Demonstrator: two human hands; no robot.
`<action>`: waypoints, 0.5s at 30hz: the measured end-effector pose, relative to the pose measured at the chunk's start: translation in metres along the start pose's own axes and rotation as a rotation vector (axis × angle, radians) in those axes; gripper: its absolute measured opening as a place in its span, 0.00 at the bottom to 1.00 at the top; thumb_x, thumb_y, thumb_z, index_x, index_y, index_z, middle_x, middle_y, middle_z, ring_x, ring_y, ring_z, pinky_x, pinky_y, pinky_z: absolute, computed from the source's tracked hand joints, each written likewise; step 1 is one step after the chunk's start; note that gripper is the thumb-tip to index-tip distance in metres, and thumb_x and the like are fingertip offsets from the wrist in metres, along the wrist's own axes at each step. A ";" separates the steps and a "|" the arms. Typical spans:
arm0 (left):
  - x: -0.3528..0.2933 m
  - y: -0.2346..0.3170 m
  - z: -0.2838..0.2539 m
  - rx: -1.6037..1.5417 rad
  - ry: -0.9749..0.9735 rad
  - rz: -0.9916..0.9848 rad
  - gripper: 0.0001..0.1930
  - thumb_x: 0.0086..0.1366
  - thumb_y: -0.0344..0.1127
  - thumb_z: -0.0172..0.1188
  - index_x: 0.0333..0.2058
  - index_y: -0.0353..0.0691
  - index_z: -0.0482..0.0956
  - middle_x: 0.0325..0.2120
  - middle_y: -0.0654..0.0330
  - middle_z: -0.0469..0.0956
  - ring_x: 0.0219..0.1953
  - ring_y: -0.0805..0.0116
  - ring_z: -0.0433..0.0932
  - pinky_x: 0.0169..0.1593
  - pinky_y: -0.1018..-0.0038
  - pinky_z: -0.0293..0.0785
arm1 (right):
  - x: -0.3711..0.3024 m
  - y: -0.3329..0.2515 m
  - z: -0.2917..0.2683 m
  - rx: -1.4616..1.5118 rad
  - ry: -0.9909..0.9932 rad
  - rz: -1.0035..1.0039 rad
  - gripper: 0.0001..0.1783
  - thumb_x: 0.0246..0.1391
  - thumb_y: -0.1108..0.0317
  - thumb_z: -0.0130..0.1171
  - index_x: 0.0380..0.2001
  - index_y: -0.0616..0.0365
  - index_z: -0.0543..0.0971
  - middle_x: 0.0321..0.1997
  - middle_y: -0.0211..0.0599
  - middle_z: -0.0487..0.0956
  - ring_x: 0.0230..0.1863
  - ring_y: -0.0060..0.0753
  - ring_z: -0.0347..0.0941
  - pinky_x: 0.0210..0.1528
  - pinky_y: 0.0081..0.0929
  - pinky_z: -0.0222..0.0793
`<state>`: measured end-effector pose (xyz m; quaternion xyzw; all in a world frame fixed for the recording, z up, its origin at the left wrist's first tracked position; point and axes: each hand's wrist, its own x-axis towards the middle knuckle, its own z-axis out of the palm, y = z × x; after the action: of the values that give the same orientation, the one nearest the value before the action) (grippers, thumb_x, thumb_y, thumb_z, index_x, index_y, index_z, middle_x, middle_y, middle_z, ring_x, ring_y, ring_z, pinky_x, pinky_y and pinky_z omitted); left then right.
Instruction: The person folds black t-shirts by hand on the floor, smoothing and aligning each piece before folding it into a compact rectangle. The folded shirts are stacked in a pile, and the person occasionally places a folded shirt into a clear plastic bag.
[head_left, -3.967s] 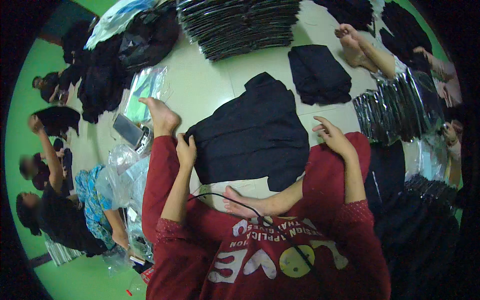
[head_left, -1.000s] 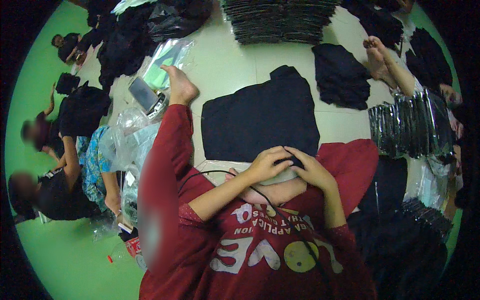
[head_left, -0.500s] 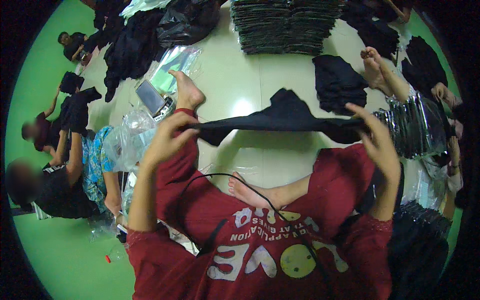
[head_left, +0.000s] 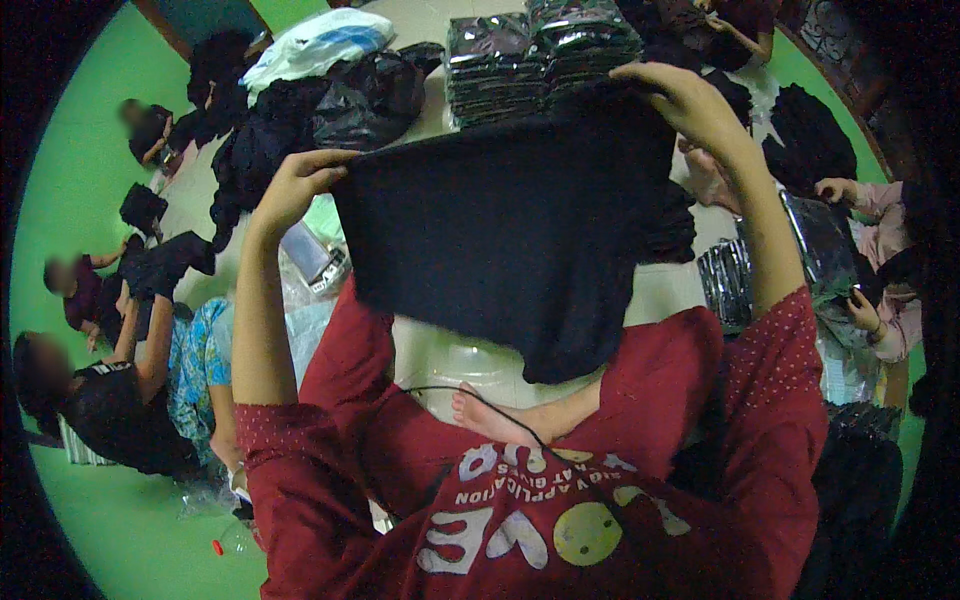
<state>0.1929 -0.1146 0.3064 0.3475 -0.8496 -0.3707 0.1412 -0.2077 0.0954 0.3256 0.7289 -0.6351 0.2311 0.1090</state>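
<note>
Black cloth [head_left: 500, 240] hangs spread between the person's two hands, raised over the floor [head_left: 440, 350] in front of the crossed legs. Its long axis runs from left to right and slants, the right end lying farther from the body than the left. The left hand [head_left: 290, 195] is at the upper left corner, pinching it narrowly between thumb and fingers. The right hand [head_left: 700, 115] reaches farther forward and grips the upper right corner; its fingertips blend into dark material, so exactly how they close there is hard to tell. Each hand is nearest its own corner, and the bulk of the fabric drops from the line between them back toward the person.

The weave looks matt, soft and opaque, with a fairly straight top edge and a lower edge that sags unevenly, dipping into a rounded tongue toward the right. A folded dark pile [head_left: 668, 225] shows partly behind its right side. Beyond the top edge stand stacked packs [head_left: 490, 80], flat, rectangular and glossy with clear film. Left of these sits a crumpled black plastic bag [head_left: 370, 105], thin and shiny, beside a smoother white-and-blue sack [head_left: 320, 50]. On the right, near a co-worker's pale pink sleeve [head_left: 885, 200], more film-wrapped packs [head_left: 725, 280] form a ridged row.
</note>
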 end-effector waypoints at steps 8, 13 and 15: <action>-0.020 -0.022 0.008 0.009 0.231 0.367 0.14 0.57 0.21 0.51 0.42 0.33 0.79 0.35 0.60 0.80 0.39 0.74 0.76 0.44 0.78 0.70 | -0.039 -0.016 -0.028 0.169 0.117 -0.037 0.23 0.51 0.83 0.50 0.52 0.57 0.73 0.49 0.35 0.76 0.50 0.29 0.72 0.54 0.24 0.65; -0.036 -0.096 0.104 0.035 0.228 0.059 0.18 0.53 0.19 0.46 0.40 0.34 0.78 0.38 0.58 0.79 0.45 0.68 0.75 0.52 0.72 0.68 | -0.115 -0.037 0.053 0.352 -0.067 0.169 0.24 0.45 0.81 0.54 0.49 0.54 0.74 0.50 0.40 0.76 0.52 0.42 0.72 0.55 0.31 0.65; -0.046 -0.131 0.149 0.125 0.224 0.196 0.15 0.51 0.19 0.49 0.36 0.37 0.80 0.35 0.53 0.79 0.40 0.61 0.78 0.46 0.71 0.72 | -0.153 -0.051 0.097 0.385 -0.166 0.279 0.26 0.44 0.82 0.53 0.50 0.53 0.73 0.51 0.42 0.75 0.53 0.43 0.71 0.56 0.34 0.65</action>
<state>0.2154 -0.0670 0.1096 0.3103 -0.8798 -0.2605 0.2485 -0.1515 0.1939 0.1760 0.6580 -0.6807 0.3000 -0.1173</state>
